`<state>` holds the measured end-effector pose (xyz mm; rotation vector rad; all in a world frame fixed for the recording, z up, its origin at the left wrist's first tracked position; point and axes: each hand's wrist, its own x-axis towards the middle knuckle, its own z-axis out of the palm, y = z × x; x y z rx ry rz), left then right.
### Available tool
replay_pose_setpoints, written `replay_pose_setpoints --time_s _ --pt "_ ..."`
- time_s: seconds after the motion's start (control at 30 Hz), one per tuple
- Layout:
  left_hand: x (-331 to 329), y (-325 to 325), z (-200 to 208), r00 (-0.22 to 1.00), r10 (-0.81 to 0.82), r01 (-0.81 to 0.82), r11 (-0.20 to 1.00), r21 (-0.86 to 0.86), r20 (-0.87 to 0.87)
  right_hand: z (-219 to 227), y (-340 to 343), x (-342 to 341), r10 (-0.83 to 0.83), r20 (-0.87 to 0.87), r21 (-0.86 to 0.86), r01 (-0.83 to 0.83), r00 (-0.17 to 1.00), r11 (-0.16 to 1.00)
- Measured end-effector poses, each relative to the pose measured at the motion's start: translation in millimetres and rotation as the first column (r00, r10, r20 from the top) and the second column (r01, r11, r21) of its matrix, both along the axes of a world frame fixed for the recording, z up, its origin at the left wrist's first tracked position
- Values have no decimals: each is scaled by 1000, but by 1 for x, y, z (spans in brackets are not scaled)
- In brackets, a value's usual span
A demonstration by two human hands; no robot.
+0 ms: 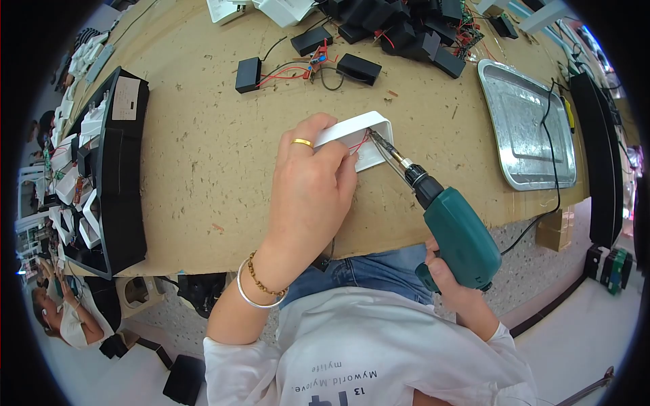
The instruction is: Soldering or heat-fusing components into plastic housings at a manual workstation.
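One view only, head camera. A white case [360, 137] is pinned to the bench [203, 155] near its front edge by the left hand [308, 186], fingers closed over the case's near side. A green driver [455, 233] is held in the right hand [452, 281], grip wrapped tight round the handle; its bit [380, 143] is set inside the open case beside red wires [362, 143].

Progress, judged: the case is open and wired, with fastening under way; whether any screw is seated cannot be told, as the bit tip is partly hidden. No lid is seen on it, so closing looks undone.

Around: loose black boxes [359, 68] with red and black leads [288, 73] lie further back, well apart from the case. A larger pile of black boxes [406, 24] is at the far edge. A metal tray [528, 128] sits to the right, a black bin [112, 169] of white parts to the left. A black cable [552, 169] is draped over the tray. Nothing is seen blocking the driver; only the wires lie close to the bit.
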<state>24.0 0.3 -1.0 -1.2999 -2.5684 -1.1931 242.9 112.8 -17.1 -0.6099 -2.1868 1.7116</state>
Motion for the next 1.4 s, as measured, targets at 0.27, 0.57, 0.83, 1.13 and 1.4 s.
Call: replay_pose_setpoints --time_s 0.27,0.57,0.83,1.13,1.4 --pt "0 1 1 1000 0 0 1000 -7 5 1 1 5 3 61 -33 -1 998 999" --pt "0 0 -1 1000 11 -11 1000 0 10 -11 3 19 29 -69 -75 -34 997 997" --pt "0 0 2 999 21 -21 1000 -6 30 -4 0 8 -129 -164 -285 78 978 955" --pt "-13 -6 23 999 -46 47 993 106 -16 3 4 -1 -205 -212 -348 122 956 929" --pt "-46 -54 45 516 -30 -184 972 144 856 9 20 -15 -272 -310 -554 59 911 830"
